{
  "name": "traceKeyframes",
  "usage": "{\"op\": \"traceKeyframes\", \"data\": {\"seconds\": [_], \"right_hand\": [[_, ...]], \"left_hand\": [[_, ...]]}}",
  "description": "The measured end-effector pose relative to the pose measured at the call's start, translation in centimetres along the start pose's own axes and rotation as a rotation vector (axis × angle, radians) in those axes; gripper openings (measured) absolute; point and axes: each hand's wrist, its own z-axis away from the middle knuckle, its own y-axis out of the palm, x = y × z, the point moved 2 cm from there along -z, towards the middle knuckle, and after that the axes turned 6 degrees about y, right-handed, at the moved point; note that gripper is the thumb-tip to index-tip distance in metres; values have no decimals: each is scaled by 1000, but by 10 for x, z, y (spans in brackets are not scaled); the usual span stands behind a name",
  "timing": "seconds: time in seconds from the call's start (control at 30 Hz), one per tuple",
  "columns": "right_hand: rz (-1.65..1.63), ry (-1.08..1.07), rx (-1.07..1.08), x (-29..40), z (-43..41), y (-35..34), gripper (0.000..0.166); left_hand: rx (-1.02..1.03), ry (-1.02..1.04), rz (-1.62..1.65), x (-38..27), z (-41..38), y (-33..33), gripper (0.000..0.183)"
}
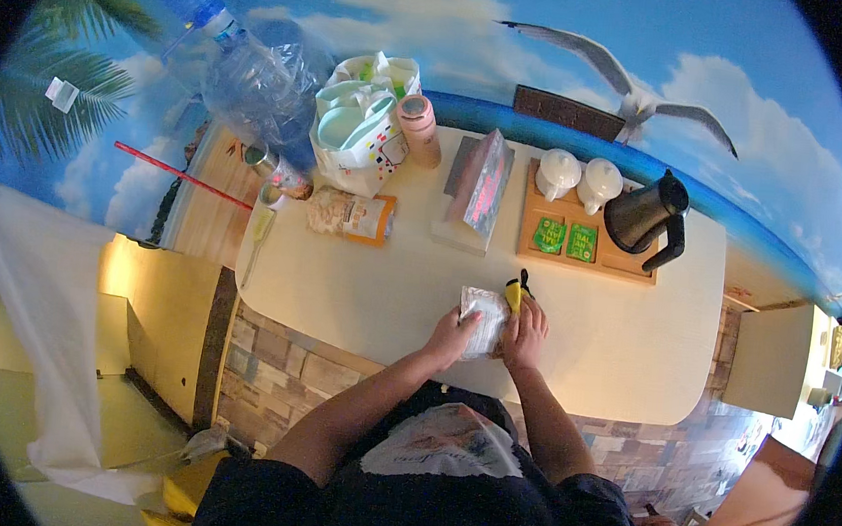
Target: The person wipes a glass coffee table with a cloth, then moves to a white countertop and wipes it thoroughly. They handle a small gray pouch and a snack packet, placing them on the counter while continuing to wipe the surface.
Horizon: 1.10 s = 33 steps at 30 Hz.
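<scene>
My left hand (452,337) grips the left side of a small silvery-white packet (487,320) that bears fine print, its thumb lying across the front. At the packet's right edge, my right hand (526,334) holds a small yellow-and-black object (514,294), whose kind I cannot tell. The fingers of that hand hide its lower part. Both hands are over the front edge of a pale table (360,288), close to my body.
A wooden tray (620,273) carries two white cups (559,171), green sachets (581,241) and a dark jug (644,210). Further left are a tissue box (477,193), a pink bottle (420,131), a white bag (360,139), an orange-edged pouch (354,215) and a brush (258,243).
</scene>
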Motion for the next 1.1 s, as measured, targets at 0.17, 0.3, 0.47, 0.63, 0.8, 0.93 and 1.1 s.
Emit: {"op": "traceKeyframes", "data": {"seconds": [0.17,0.3,0.47,0.63,0.8,0.93,1.1], "right_hand": [[-23,125,34,-25,-14,20,33],[173,-6,66,-9,-8,25,29],[-108,-87,270,19,-5,52,22],[-406,-27,437,109,-30,76,22],[-564,52,342,181,-75,108,25],[-433,-42,277,213,-100,146,28],[-472,291,404,211,-104,193,39]], "left_hand": [[8,84,-255,-37,-10,-28,43],[-47,94,-405,-105,0,-97,43],[-353,163,-214,-126,-8,-186,41],[-483,175,82,-93,-44,-271,43],[-369,152,33,-85,-89,-336,43],[-378,100,-130,-48,-128,-383,45],[-487,-25,-496,-17,-156,-379,58]]}}
